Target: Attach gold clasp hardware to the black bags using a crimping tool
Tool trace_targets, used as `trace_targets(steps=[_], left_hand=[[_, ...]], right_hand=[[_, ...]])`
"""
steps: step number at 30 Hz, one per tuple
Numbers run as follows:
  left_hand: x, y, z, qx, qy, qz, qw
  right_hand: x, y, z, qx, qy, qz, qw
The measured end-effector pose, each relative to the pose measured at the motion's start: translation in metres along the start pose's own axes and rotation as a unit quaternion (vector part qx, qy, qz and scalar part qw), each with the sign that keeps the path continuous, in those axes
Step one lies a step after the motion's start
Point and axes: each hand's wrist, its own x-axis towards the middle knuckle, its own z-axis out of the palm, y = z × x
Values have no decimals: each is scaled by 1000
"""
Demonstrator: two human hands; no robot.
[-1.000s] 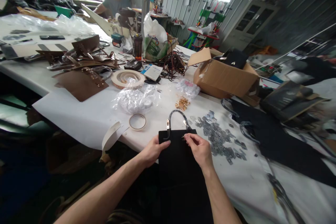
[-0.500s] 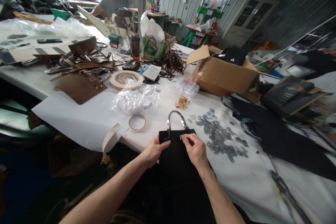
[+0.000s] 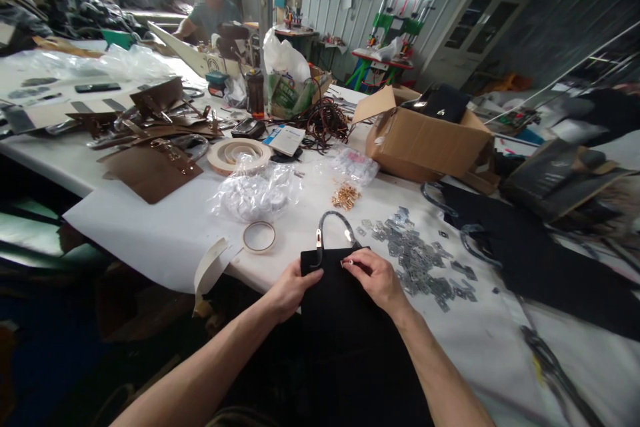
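Observation:
A black bag panel (image 3: 333,320) hangs over the table edge toward me, with a curved dark handle (image 3: 334,215) and metal fittings at its top. My left hand (image 3: 294,287) is closed on the panel's upper left corner, thumb on top. Near the top middle, my right hand (image 3: 376,277) pinches a small shiny metal piece (image 3: 351,262) against the panel. Fingers partly hide that piece, so its exact kind is unclear. Beyond the handle lies a small heap of gold-coloured metal fittings (image 3: 346,196). Flat grey metal plates (image 3: 417,253) are scattered to the right.
A tape roll (image 3: 259,237) and a clear plastic bag (image 3: 253,193) lie left of the handle. Brown leather pieces (image 3: 153,170) are farther left. A cardboard box (image 3: 427,143) stands at the back right; another black panel (image 3: 540,253) lies right. A person (image 3: 213,7) sits across the table.
My right wrist has turned slightly, and the small metal piece shows more between the fingertips. The left hand keeps its hold on the panel. The camera view has shifted a little.

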Motion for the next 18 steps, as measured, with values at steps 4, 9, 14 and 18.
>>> trace_targets(steps=[4, 9, 14, 18], left_hand=[[0, 0, 0, 5, -4, 16, 1000], [-1, 1, 1, 40, 9, 20, 999], [-10, -5, 8, 199, 143, 144, 959], [-15, -9, 9, 346, 186, 237, 889]], right_hand=[[-3, -2, 6, -39, -8, -39, 998], [-8, 0, 20, -75, 13, -40, 996], [-13, 8, 29, -51, 66, -42, 996], [-16, 11, 30, -28, 77, -30, 996]])
